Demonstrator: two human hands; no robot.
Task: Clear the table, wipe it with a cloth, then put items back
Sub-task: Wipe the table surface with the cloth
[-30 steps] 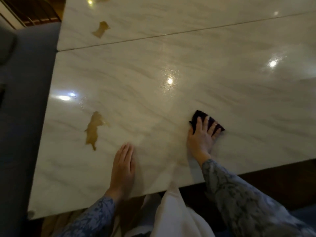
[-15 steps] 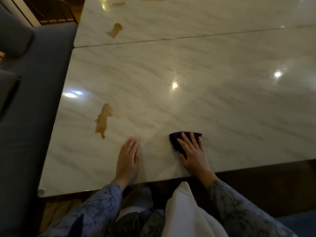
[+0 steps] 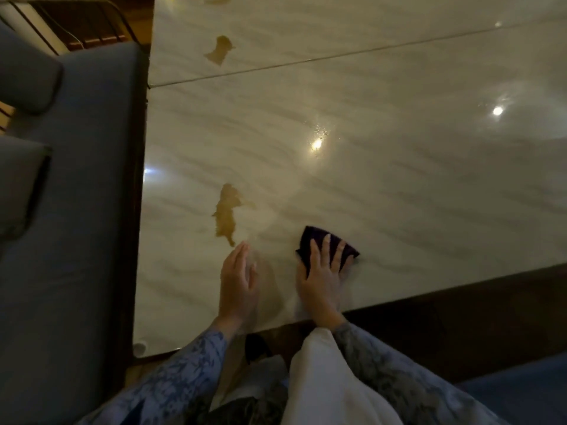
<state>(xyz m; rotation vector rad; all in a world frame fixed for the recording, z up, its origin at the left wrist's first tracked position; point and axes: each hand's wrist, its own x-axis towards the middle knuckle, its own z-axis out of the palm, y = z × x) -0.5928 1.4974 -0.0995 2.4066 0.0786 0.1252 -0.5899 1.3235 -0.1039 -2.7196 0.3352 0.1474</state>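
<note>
A glossy white marble table (image 3: 383,185) fills the head view. My right hand (image 3: 322,271) presses a small dark purple cloth (image 3: 310,240) flat on the table near its front edge, fingers straight and spread over it. My left hand (image 3: 237,277) lies flat on the marble just left of it, fingers straight, holding nothing. A brown mark (image 3: 227,214) shows on the table just beyond my left hand's fingertips. A second brown mark (image 3: 221,50) sits farther back, past a seam in the tabletop.
A grey-blue sofa (image 3: 67,210) stands along the table's left edge, with a cushion (image 3: 27,78) on it. Dark floor and a blue rug (image 3: 521,391) lie at the lower right. A metal rack (image 3: 89,23) shows at the top left.
My right hand slid the cloth left along the front edge, then slightly forward, ending close to my left hand. The view shifted, and my left hand stayed on the table.
</note>
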